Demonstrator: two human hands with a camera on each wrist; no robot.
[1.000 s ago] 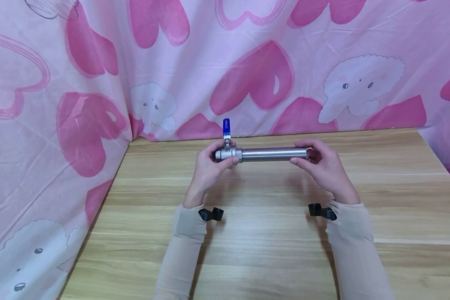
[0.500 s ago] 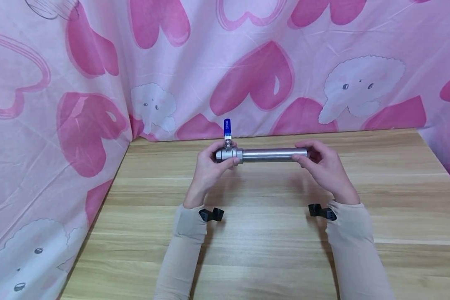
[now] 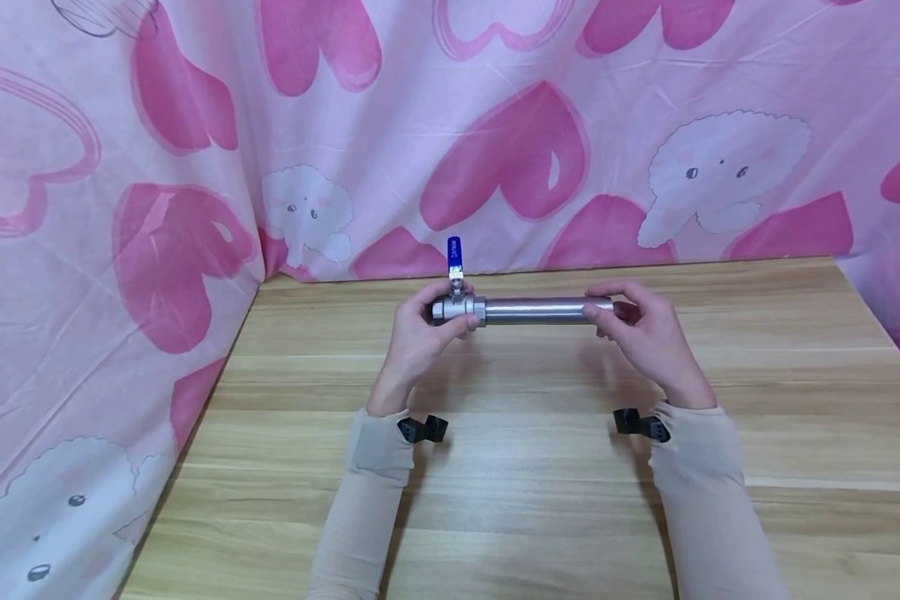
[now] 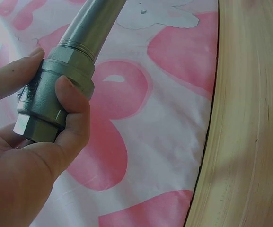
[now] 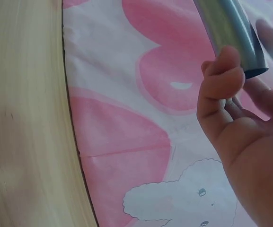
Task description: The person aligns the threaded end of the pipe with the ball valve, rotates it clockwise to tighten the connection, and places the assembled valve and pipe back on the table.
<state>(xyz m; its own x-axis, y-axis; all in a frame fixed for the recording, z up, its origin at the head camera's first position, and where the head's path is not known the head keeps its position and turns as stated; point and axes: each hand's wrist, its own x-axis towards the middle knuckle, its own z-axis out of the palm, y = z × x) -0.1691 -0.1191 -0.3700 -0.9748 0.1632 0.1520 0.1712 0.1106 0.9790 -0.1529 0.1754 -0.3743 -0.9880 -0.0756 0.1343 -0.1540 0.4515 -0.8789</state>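
Note:
A silver ball valve (image 3: 459, 307) with a blue lever handle (image 3: 454, 253) pointing away from the person is joined to a steel pipe (image 3: 534, 310). My left hand (image 3: 416, 337) grips the valve body, thumb on the near side and fingers behind it. At the pipe's free right end, my right hand (image 3: 645, 333) pinches the tube between thumb and fingers. Threads show where the pipe (image 4: 90, 28) enters the hex end of the valve (image 4: 48, 90) in the left wrist view. The right wrist view shows the pipe's plain end (image 5: 235, 38) within the right hand's fingers.
Beneath the hands is a wood-grain table (image 3: 525, 500). A pink curtain (image 3: 390, 150) with hearts hangs along its back and left sides. Black wrist-camera mounts (image 3: 423, 429) sit on both sleeves.
My right thumb has slid slightly up the pipe's near side, and the right fingers have shifted round it. The valve's lever has tilted a little; the left hand stays in place.

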